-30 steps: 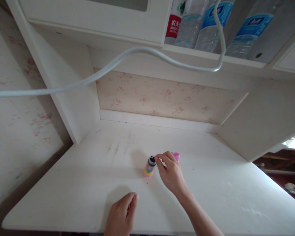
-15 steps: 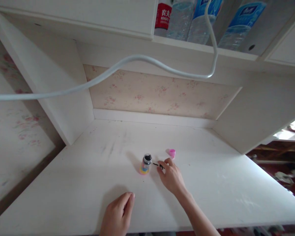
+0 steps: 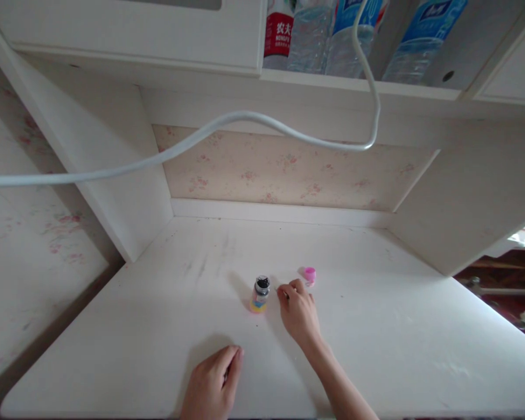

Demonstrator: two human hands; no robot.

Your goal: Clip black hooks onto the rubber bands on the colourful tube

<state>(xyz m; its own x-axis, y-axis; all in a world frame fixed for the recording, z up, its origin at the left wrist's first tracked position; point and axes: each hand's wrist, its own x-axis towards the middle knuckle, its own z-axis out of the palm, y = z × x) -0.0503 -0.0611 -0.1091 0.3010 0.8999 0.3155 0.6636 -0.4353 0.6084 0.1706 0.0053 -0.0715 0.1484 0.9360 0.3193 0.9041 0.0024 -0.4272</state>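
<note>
A small clear jar (image 3: 259, 297) with a coloured label and a yellow-pink base stands open and upright on the white desk (image 3: 166, 326). Thin black tangled pieces (image 3: 263, 282) fill its mouth. Just right of the jar, without touching it, my right hand (image 3: 298, 310) pinches a small dark thin piece, mostly hidden by the fingers. Behind that hand sits a pink cap (image 3: 310, 274). My left hand (image 3: 212, 379) rests near the front of the desk, fingers curled closed with the thumb against them; whatever is inside is hidden.
A white cable (image 3: 254, 118) crosses the view above the desk. Overhead, a shelf (image 3: 354, 84) holds several plastic bottles (image 3: 308, 41). White side panels (image 3: 100, 151) and a flowered back wall (image 3: 266, 166) enclose the desk.
The black piece stuck out from my right fingertips earlier; now the fingers mostly cover it. The view has shifted slightly. My left hand stays closed near the front; the jar stands in place.
</note>
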